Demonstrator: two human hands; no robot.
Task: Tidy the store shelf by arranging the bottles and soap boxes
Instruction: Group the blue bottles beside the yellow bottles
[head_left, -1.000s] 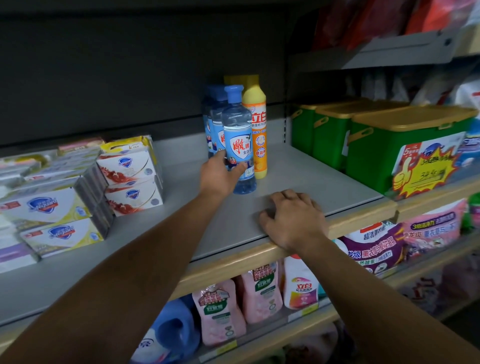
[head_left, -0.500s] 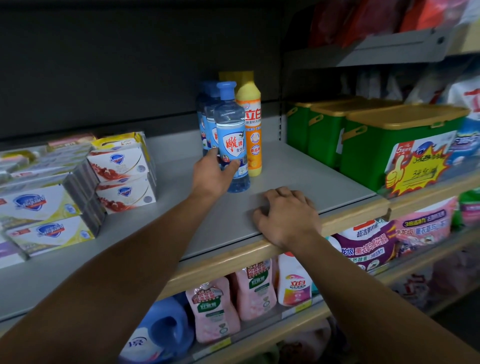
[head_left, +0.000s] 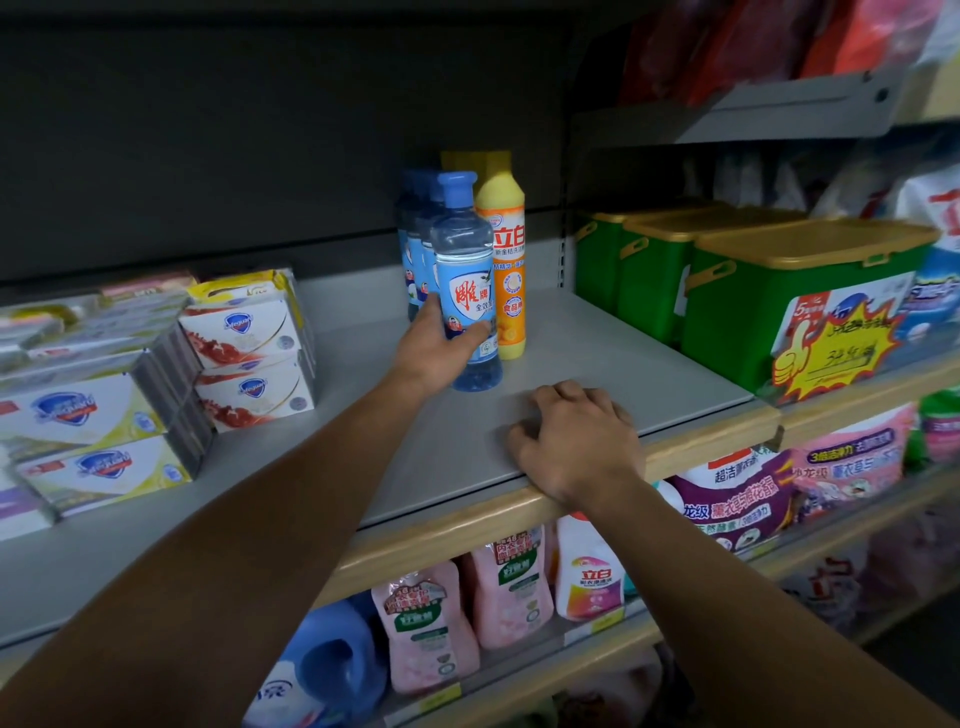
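I see the left hand (head_left: 434, 353) gripping the front blue bottle (head_left: 465, 280), fingers curled round its lower label. The bottle stands upright on the grey shelf (head_left: 597, 364), clear liquid filling it nearly to the neck. More blue bottles (head_left: 413, 244) line up behind it; a yellow-orange bottle (head_left: 508, 260) stands touching it on the right. The right hand (head_left: 576, 441) rests on the shelf's near edge, fingers loosely curled, holding nothing. Soap boxes (head_left: 249, 343) sit stacked on the shelf at far left, closed. Green bins (head_left: 753, 306) with closed tan lids are on the right; I cannot tell their contents.
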